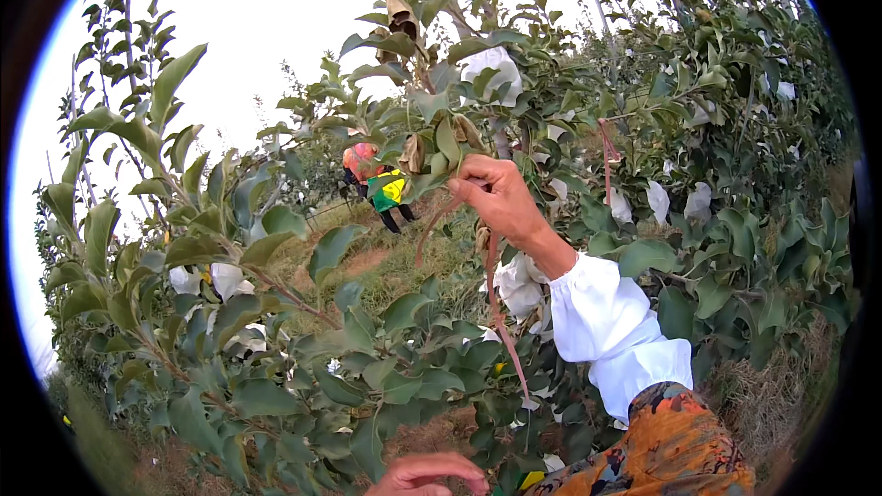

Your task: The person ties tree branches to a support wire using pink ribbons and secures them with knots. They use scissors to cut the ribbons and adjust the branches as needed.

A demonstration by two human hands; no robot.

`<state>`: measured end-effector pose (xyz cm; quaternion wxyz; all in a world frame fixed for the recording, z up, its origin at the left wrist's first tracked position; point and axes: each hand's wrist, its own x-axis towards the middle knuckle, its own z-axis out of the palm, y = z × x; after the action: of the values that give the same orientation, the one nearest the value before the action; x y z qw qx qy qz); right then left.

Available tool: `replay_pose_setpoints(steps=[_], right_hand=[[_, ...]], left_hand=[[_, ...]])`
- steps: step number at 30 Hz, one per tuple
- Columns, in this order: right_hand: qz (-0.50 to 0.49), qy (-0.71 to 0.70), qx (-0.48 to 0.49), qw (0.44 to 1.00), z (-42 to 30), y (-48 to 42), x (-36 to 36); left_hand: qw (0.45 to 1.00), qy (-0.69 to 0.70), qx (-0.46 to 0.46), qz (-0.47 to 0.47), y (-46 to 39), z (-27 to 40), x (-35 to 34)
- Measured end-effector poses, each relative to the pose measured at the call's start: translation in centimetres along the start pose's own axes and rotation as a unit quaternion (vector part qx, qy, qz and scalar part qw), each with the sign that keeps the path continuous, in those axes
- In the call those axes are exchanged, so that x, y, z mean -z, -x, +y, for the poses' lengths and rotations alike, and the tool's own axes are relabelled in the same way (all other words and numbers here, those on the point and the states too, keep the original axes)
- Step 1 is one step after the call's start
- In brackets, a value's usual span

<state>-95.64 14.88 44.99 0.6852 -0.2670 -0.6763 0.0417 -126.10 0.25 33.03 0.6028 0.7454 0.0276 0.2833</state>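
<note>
My right hand (501,201), in a white sleeve cover (606,317), is raised at the centre with thumb and fingers closed at a leafy fruit-tree shoot. Just left of its fingertips are green leaves and dry, curled brown leaves (412,153). A faded reddish strip (436,224) runs down from the fingers, and a longer one (497,303) hangs below the hand. Whether the two are one piece I cannot tell. My left hand (431,474) is low at the bottom edge, partly cut off, its fingers bent below the leaves; its grip is hidden.
White fruit bags (517,286) hang among the branches, with another (493,76) above. Leafy branches (296,296) spread across the left. A reddish strip (608,162) hangs at right. A person (365,165) with a green-and-yellow bag (387,191) stands farther off.
</note>
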Motion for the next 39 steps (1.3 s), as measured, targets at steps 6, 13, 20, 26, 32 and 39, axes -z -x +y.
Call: replay_pose_setpoints(steps=[6, 13, 20, 26, 32, 39], right_hand=[[0.076, -0.093, 0.008, 0.993, -0.4, -0.7, 1.5], [0.145, 0.157, 0.084, 0.973, 0.5, 1.7, -1.6], [0.095, 0.139, 0.069, 0.983, 0.7, 0.9, 0.0], [0.181, 0.097, 0.052, 0.977, 6.2, -1.0, 4.5], [-0.034, 0.21, -0.004, 0.977, 8.7, -1.2, 4.1], [-0.069, 0.313, 0.055, 0.946, 9.3, 0.1, 4.1]], left_hand=[[0.977, -0.097, -0.083, 0.172, -15.3, 3.4, 2.6], [0.949, 0.048, -0.072, 0.303, -26.1, -1.5, 6.4], [0.938, -0.065, -0.093, 0.327, -31.0, -2.4, 11.0], [0.934, -0.071, -0.209, 0.281, -31.9, 3.7, 10.0], [0.958, -0.117, -0.093, 0.244, -29.8, 5.8, 12.0], [0.936, -0.005, -0.229, 0.266, -27.0, 2.3, 8.8]])
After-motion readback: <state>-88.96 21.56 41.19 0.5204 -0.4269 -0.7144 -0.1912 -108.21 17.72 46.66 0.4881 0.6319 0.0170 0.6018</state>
